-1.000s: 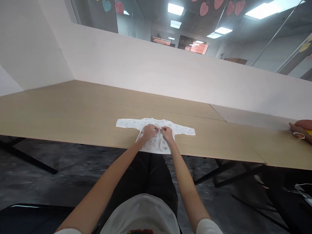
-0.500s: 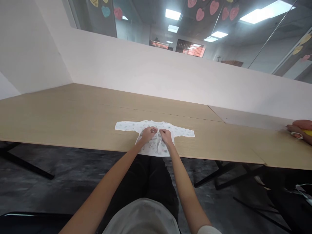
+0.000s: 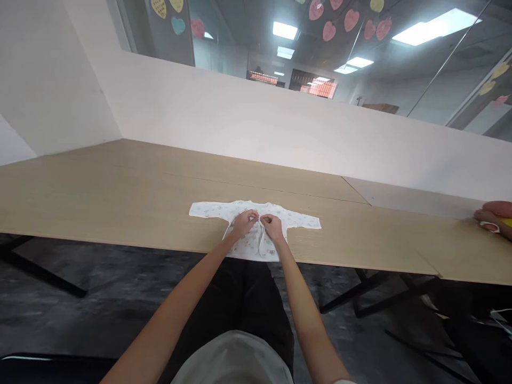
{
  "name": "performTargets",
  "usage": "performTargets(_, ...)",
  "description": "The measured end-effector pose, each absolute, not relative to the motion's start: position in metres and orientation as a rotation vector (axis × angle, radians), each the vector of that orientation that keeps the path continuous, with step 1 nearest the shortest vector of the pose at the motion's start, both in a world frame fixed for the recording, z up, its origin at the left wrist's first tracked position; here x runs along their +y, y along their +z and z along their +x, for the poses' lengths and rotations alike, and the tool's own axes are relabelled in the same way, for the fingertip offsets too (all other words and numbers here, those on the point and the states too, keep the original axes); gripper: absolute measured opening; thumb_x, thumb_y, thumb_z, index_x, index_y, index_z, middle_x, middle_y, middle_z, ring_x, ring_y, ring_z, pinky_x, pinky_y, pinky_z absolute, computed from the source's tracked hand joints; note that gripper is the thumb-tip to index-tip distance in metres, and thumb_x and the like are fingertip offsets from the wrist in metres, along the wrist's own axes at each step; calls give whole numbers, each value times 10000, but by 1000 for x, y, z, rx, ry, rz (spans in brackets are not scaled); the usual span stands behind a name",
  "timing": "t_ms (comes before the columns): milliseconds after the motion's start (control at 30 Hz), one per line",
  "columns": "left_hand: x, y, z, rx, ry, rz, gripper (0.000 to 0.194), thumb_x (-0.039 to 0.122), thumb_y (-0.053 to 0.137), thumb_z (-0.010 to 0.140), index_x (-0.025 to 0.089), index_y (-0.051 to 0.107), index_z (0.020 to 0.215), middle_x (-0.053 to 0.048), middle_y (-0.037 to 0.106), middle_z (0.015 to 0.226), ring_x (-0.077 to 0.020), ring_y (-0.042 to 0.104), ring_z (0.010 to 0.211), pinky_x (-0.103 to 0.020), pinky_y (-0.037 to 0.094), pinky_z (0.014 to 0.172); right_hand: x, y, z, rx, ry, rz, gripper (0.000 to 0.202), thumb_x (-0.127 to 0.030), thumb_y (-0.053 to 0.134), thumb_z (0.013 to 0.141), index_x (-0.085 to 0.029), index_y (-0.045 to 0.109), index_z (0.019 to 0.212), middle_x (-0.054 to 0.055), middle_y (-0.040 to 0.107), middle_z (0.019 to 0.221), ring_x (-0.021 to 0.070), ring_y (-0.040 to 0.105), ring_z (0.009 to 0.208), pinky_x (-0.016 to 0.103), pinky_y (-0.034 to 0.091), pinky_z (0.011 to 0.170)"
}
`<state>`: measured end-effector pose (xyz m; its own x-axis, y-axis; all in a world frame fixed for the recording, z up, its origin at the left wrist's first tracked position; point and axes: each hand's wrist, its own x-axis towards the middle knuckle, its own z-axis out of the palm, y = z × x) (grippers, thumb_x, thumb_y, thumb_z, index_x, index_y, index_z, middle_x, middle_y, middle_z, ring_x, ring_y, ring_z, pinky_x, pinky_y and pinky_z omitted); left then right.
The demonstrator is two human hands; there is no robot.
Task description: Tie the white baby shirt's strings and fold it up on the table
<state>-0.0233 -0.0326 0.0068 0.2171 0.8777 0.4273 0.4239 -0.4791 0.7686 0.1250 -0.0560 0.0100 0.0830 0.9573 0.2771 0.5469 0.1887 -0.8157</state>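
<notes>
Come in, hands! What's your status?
Left hand, right hand: at front of shirt, nearly meeting; exact grip too small to tell. Shirt laid out on table, sleeves spread. Nothing seen blocking either hand.

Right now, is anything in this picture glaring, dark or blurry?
Head view: a ceiling light glares white through the window; head view: the floor beneath the table looks dark and smeary; head view: the shirt is soft in detail, and whether left hand and right hand grip it is hard to tell.

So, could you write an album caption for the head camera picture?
Both hands close together at the front of a white printed shirt, sleeves spread wide on a tan table.
</notes>
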Motion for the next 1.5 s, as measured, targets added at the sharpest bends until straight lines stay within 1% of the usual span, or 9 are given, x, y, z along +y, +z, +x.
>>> performTargets(167,-31,5,-24,1225,1183,1992,171,160,539,755,202,678,845,-15,723,894,-147,655,822,-270,525,797,-54,8,123,-1590,576,-1481,137,-303,637,774,-181,699,790,43,736,826,162,653,726,256,502,728)
performTargets(400,-32,4,-25,1200,1187,1933,203,218,543,787,209,692,925,-28,732,945,-167,663,885,-292,526,836,-51,3,123,-1592,592,-1519,124,-283,629,770,-183,703,785,39,738,800,167,656,734,252,502,708)
performTargets(567,-33,6,-24,1313,1148,1997,277,121,531,710,208,704,909,-19,738,920,-156,660,823,-278,528,803,-51,3,122,-1612,585,-1518,177,-229,565,782,-191,730,830,30,754,855,169,672,780,255,508,740)
performTargets(700,-30,5,-23,1321,1130,2076,279,90,524,686,211,700,866,-14,738,943,-160,656,864,-292,517,851,-52,4,122,-1609,580,-1532,211,-192,547,769,-181,741,849,41,758,888,168,678,792,251,510,758)
performTargets(833,-29,1,-24,1288,1126,2095,274,107,522,704,221,689,889,-8,732,962,-160,654,908,-304,509,894,-54,7,123,-1593,595,-1514,211,-195,542,770,-179,739,845,44,757,874,167,681,782,246,513,753)
performTargets(1033,-26,-2,-24,1247,1146,2074,270,119,511,736,222,667,930,-6,724,976,-157,650,943,-321,504,919,-54,7,122,-1608,542,-1528,161,-215,565,754,-185,721,783,44,747,827,173,666,744,262,514,745)
performTargets(1267,-29,2,-25,1213,1219,2007,206,143,520,768,202,693,864,-25,729,916,-157,656,852,-295,524,833,-53,6,120,-1679,445,-1525,176,-203,540,752,-184,713,775,48,728,815,168,654,738,262,500,767)
performTargets(1400,-32,4,-25,1228,1223,1996,195,197,542,803,206,727,865,-29,741,910,-164,664,846,-292,525,824,-56,8,119,-1671,467,-1532,178,-180,527,741,-190,704,743,33,716,767,168,647,734,253,490,749)
performTargets(1500,-33,6,-24,1265,1176,2054,175,213,583,798,214,749,855,-30,750,885,-169,666,823,-301,517,841,-57,10,119,-1655,506,-1519,175,-170,529,727,-187,703,738,28,712,743,169,642,723,251,485,736)
